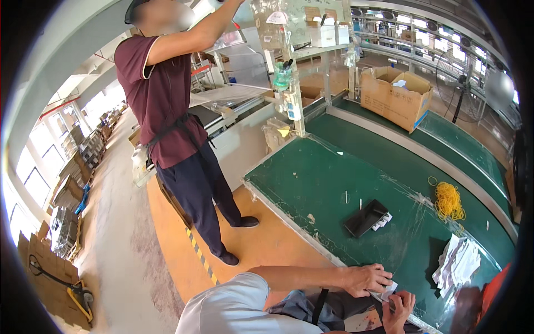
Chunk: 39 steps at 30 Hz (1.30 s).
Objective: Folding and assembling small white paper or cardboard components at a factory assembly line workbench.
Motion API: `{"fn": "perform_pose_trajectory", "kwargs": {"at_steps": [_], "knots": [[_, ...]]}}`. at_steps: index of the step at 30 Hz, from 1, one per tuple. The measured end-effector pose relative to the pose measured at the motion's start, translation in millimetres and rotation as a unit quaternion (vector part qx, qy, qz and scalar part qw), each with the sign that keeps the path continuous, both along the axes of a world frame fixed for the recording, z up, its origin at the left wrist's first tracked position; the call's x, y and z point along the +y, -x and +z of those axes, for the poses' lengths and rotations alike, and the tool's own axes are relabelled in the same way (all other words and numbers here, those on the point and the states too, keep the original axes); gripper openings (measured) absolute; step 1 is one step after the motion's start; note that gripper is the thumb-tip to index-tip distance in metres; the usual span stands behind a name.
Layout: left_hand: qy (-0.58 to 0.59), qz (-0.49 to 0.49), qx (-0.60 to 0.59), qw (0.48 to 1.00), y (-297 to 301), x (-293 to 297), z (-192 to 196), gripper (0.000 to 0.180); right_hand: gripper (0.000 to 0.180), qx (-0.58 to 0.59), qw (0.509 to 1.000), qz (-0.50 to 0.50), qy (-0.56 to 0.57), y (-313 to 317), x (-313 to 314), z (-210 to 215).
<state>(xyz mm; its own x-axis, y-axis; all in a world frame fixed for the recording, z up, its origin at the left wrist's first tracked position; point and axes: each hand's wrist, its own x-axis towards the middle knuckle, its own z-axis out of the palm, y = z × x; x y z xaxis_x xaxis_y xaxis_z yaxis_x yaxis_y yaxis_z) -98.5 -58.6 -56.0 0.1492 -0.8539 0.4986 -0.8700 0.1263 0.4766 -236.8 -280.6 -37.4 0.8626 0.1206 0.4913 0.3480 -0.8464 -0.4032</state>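
Note:
At the near edge of the green-topped bench (295, 172), my left hand (365, 279) bends its fingers over a small white paper-like piece (389, 289). Close beside it, my right hand (398, 309) pinches the same piece from the near side. Part of the piece is hidden by my fingers. Farther in on the bench lies a black rectangular tray-like object (365, 219), with small white pieces (382, 221) at its right side. To the right of my hands sits a loose stack of folded white papers (457, 266).
A heap of yellow rubber bands (448, 201) lies at the bench's right. Beyond it, a cardboard box (395, 97) stands on the far green surface. A person in a maroon shirt (161, 100) stands at left with one arm raised. A pallet jack (80, 298) is at far left.

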Motion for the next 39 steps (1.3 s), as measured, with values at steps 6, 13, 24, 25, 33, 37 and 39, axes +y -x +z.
{"fn": "perform_pose_trajectory", "kwargs": {"at_steps": [6, 13, 24, 25, 33, 37, 39], "knots": [[0.007, 0.049, -0.07, 0.996, -15, 6, 2, 0.056, 0.023, 0.022, 0.999, 0.026, 0.01, -16, 0, 4], [-0.089, 0.037, -0.036, 0.995, -38, 17, 30, 0.051, 0.032, 0.019, 1.0, 0.02, 0.007, -43, 0, 7], [-0.125, 0.035, -0.027, 0.991, -21, 16, 25, 0.056, 0.017, 0.105, 0.993, -0.021, -0.053, -27, 2, 17], [-0.118, 0.037, -0.024, 0.992, -23, 16, 27, 0.056, 0.017, 0.108, 0.993, -0.021, -0.052, -29, 4, 20], [-0.119, 0.025, 0.012, 0.993, -30, 17, 26, 0.057, 0.018, 0.148, 0.981, -0.111, -0.063, -37, 17, 25], [-0.117, 0.025, 0.049, 0.992, -32, 18, 27, 0.062, 0.019, 0.17, 0.976, -0.127, -0.056, -41, 23, 29], [-0.118, 0.027, 0.057, 0.991, -31, 18, 28, 0.064, 0.021, 0.166, 0.974, -0.142, -0.056, -42, 25, 30]]}}
